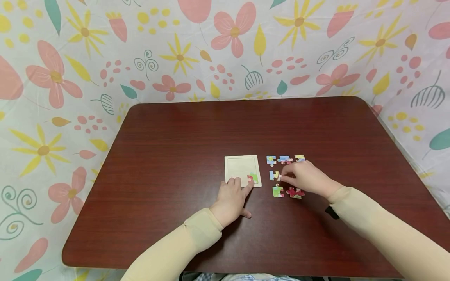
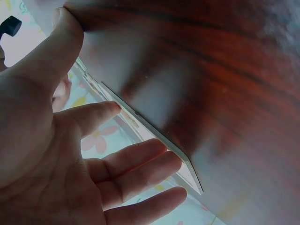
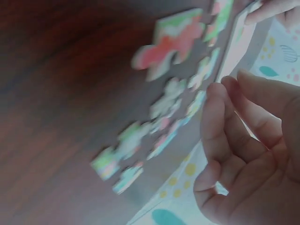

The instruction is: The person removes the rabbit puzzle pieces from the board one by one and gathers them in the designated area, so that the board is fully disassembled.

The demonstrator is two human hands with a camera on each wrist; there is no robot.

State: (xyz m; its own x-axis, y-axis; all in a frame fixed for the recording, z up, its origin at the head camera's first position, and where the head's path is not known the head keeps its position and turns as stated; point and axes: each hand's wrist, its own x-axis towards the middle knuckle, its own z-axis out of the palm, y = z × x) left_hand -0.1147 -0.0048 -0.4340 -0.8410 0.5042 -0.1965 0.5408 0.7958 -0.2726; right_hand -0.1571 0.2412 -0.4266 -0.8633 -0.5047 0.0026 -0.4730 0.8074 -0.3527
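Note:
My left hand rests at the near edge of a square, pale puzzle tray, its fingers extended and the index fingertip beside a green-and-red puzzle piece lying in the tray's near right corner. In the left wrist view, the fingertips touch the tray's rim. My right hand hovers over the loose pieces to the right, thumb and fingertips close together next to a blue-and-yellow piece. The right wrist view shows nothing between those fingertips. A red-and-green piece lies below that hand.
Other loose pieces lie right of the tray: a blue one, a blue-and-pink one, a yellow one, a green one. The right hand partly covers some. All rest on a dark brown table backed by floral cloth.

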